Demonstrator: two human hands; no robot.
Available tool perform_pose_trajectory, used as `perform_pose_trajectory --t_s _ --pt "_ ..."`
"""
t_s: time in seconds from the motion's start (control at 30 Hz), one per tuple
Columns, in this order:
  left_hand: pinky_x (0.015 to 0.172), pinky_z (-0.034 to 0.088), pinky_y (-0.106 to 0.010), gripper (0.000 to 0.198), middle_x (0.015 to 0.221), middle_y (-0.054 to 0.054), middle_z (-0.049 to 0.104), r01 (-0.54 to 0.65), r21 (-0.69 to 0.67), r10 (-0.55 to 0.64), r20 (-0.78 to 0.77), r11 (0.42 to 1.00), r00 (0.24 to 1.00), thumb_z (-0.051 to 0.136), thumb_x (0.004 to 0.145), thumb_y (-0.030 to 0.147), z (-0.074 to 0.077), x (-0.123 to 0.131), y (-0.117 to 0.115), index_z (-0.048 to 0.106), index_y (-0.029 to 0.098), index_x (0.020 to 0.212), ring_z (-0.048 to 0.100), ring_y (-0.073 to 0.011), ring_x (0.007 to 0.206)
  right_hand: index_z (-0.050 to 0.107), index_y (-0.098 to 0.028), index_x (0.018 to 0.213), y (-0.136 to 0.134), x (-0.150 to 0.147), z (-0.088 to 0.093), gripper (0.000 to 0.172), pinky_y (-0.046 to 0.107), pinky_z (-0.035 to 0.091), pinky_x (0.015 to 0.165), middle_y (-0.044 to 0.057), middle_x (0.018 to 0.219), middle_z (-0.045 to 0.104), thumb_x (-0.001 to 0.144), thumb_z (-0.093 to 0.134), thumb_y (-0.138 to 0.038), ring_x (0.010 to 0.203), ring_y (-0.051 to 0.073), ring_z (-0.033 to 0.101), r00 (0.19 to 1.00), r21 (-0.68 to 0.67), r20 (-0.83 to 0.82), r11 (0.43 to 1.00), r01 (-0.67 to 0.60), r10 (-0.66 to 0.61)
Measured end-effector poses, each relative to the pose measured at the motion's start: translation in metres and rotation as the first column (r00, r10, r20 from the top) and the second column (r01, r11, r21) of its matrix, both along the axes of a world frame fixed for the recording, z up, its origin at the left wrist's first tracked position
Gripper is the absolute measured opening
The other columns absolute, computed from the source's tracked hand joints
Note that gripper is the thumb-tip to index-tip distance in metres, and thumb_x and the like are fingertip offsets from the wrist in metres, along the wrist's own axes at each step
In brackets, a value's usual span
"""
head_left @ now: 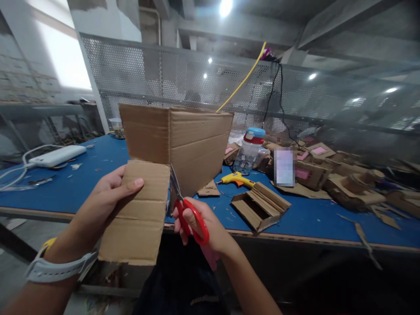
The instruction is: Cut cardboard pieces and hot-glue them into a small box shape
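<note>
My left hand [113, 192] grips a folded sheet of corrugated cardboard [141, 214] by its left side, the thumb lying on the front face. Behind that flap, larger panels of cardboard [200, 144] stand up above the table edge; whether they join the held flap is hard to see. My right hand [203, 218] is closed on the handles of red-handled scissors [197, 221]. Their blades point up and lie along the flap's upper right edge, partly against the cardboard. A pale watch strap circles my left wrist.
A blue table [101, 153] carries a yellow glue gun [236, 178], a small open cardboard box [260, 208] and a blue-lidded bottle [247, 151]. Cardboard pieces [357, 188] pile up at the right. A white power bank [57, 156] with cables lies left. Perforated metal panels rise behind.
</note>
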State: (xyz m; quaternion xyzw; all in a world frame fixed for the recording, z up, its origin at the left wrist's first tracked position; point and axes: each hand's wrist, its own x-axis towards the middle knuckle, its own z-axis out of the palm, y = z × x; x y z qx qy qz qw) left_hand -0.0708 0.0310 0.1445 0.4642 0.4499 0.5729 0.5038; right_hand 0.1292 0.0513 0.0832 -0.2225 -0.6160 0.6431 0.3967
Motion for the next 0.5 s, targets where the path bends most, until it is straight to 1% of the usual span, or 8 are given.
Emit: perform_pose_trajectory --t_s 0.13,0.2,0.3,0.37,0.5 --pt "0.043 0.055 -0.027 0.068 0.084 -0.004 0.079 -0.008 -0.053 0.008 -0.004 0.999 1.0 0.083 0.065 0.033 0.002 0.002 -0.005 0.059 0.024 0.128 0.068 -0.0198 0.047 0.052 -0.018 0.081 0.0 -0.001 -0.001 0.058 0.017 0.036 0.04 -0.005 0.063 0.056 0.072 0.065 -0.073 0.042 0.005 0.048 1.0 0.0 0.019 1.0 -0.011 0.011" --pt "0.042 0.055 -0.028 0.069 0.083 -0.005 0.079 0.0 -0.047 0.0 -0.005 0.999 1.0 0.082 0.065 0.033 0.001 0.001 -0.005 0.059 0.024 0.129 0.067 -0.0203 0.046 0.05 -0.018 0.079 -0.001 -0.001 -0.001 0.055 0.016 0.035 0.037 -0.007 0.06 0.054 0.073 0.065 -0.071 0.04 0.005 0.046 0.999 0.01 0.034 1.0 0.005 -0.005" --pt "0.038 0.052 -0.026 0.07 0.079 -0.004 0.078 0.003 -0.029 -0.003 0.019 1.0 1.0 0.083 0.062 0.03 -0.002 -0.002 -0.002 0.06 0.023 0.127 0.065 -0.0192 0.042 0.047 -0.02 0.072 -0.004 -0.003 0.002 0.049 0.016 0.032 0.034 -0.008 0.051 0.049 0.077 0.064 -0.066 0.036 0.005 0.043 0.993 0.033 0.09 0.997 0.067 -0.07" --pt "0.036 0.051 -0.025 0.069 0.08 -0.004 0.078 0.006 -0.028 -0.005 0.033 1.0 0.999 0.084 0.06 0.029 -0.004 -0.004 0.0 0.061 0.023 0.125 0.064 -0.0185 0.041 0.046 -0.02 0.069 -0.005 -0.005 0.006 0.047 0.016 0.032 0.034 -0.008 0.049 0.047 0.077 0.064 -0.063 0.036 0.005 0.042 0.983 0.046 0.13 0.991 0.124 -0.129" --pt "0.046 0.057 -0.026 0.062 0.09 -0.006 0.078 -0.008 -0.019 0.009 0.023 1.0 1.0 0.085 0.063 0.035 -0.005 -0.007 0.001 0.063 0.024 0.12 0.07 -0.0209 0.054 0.046 -0.02 0.061 -0.004 -0.008 0.01 0.047 0.017 0.03 0.034 -0.008 0.047 0.042 0.074 0.067 -0.059 0.036 0.005 0.037 0.959 0.098 0.161 0.971 0.218 -0.231"
